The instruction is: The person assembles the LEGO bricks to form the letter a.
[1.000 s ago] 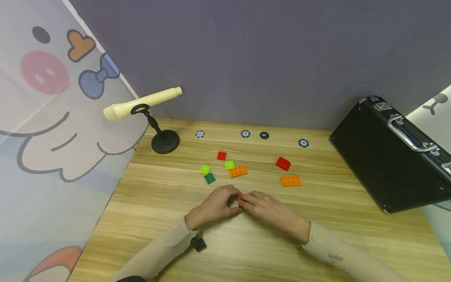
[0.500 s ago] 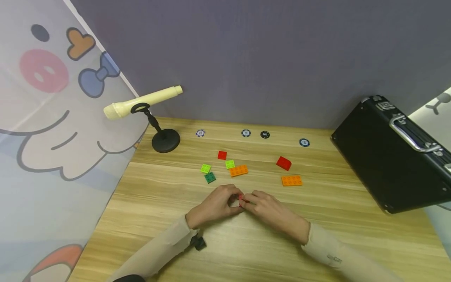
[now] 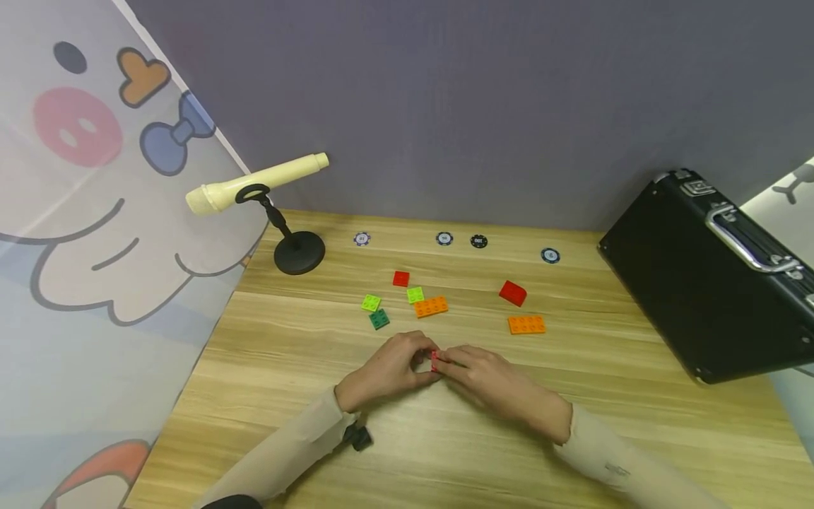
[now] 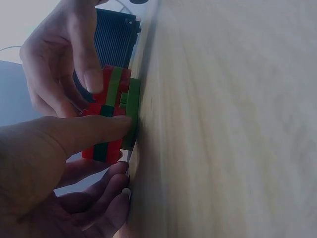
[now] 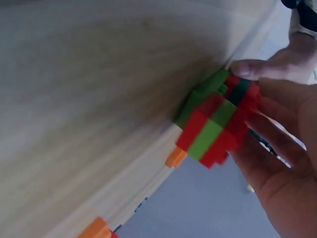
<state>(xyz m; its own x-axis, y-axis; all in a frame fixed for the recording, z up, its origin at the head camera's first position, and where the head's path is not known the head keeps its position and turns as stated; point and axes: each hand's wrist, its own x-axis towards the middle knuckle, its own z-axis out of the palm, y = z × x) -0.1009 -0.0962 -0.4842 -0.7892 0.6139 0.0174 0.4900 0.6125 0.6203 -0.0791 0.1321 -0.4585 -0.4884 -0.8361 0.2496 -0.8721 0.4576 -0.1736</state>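
Note:
Low over the middle of the table is a small stack of toy building bricks (image 3: pixel 434 361), mostly hidden by the hands in the head view. Both wrist views show its red, light green and dark green layers on a green base (image 4: pixel 131 114) close to the table. My left hand (image 3: pixel 393 369) grips the stack from the left, thumb along the near side and fingers beyond. From the right, my right hand (image 3: pixel 492 378) pinches the red and light green part (image 5: pixel 210 129), its thumb visible against it in the left wrist view.
Beyond the hands lie loose bricks: orange (image 3: pixel 431 307), orange (image 3: pixel 526 324), red (image 3: pixel 512 293), red (image 3: pixel 401 278), dark green (image 3: pixel 379 319) and light green (image 3: pixel 371 302). Several chips (image 3: pixel 479 241) line the back. A microphone stand (image 3: pixel 299 252) is left, a black case (image 3: pixel 706 283) right.
My right hand has shifted slightly, its wrist and forearm moving a little to the right and its fingers lying straighter against the stack. My left hand keeps its place.

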